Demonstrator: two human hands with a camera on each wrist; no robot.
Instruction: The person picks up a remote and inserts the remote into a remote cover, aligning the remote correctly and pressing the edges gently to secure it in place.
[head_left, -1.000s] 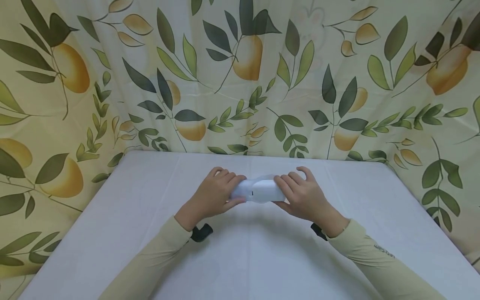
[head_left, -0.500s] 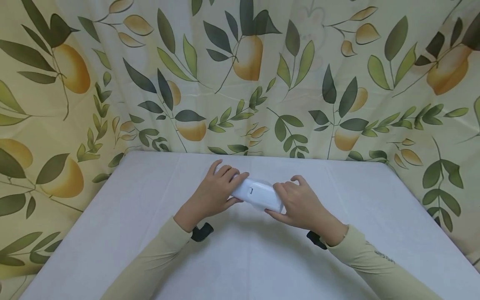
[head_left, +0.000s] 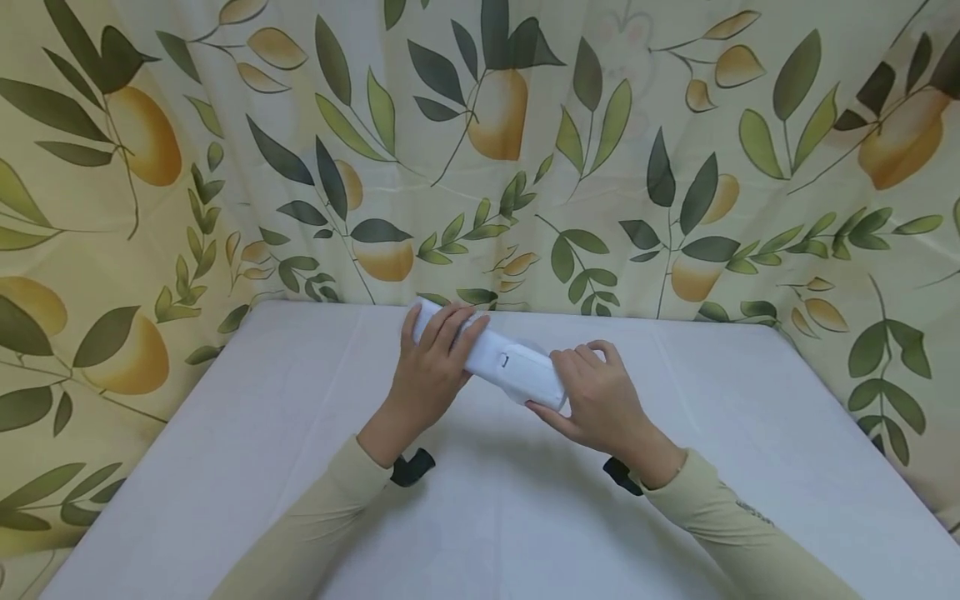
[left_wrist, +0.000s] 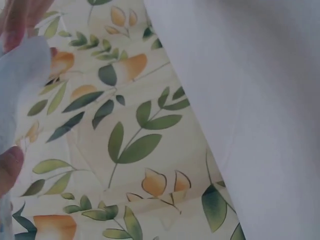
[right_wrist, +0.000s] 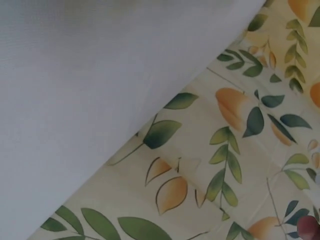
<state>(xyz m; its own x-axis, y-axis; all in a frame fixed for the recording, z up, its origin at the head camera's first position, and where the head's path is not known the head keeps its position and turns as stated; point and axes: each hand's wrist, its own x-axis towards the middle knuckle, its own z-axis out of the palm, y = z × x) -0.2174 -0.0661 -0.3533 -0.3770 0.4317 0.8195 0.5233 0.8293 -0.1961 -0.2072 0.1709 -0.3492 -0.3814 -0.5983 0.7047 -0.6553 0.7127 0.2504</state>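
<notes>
Both hands hold a long white plastic device (head_left: 506, 358) above the table, its left end farther back than its right. A small dark latch-like mark sits on its upper face, and a translucent rounded part shows along its edges. The left hand (head_left: 429, 375) grips the left half, fingers laid over the top. At the other end, the right hand (head_left: 600, 400) pinches it between thumb and curled fingers. The left wrist view catches part of the white device (left_wrist: 25, 70) and some fingertips (left_wrist: 9, 167). Only one fingertip (right_wrist: 308, 227) appears in the right wrist view.
A white-covered table (head_left: 480, 517) extends beneath the hands. Behind it and along both sides hangs a curtain (head_left: 480, 167) printed with fruit and leaves. Black wrist straps (head_left: 412, 468) show below the hands.
The device has turned from nearly level to slanting down toward the right. The left hand has moved up and turned, baring the device's left end; the right hand keeps its hold.
</notes>
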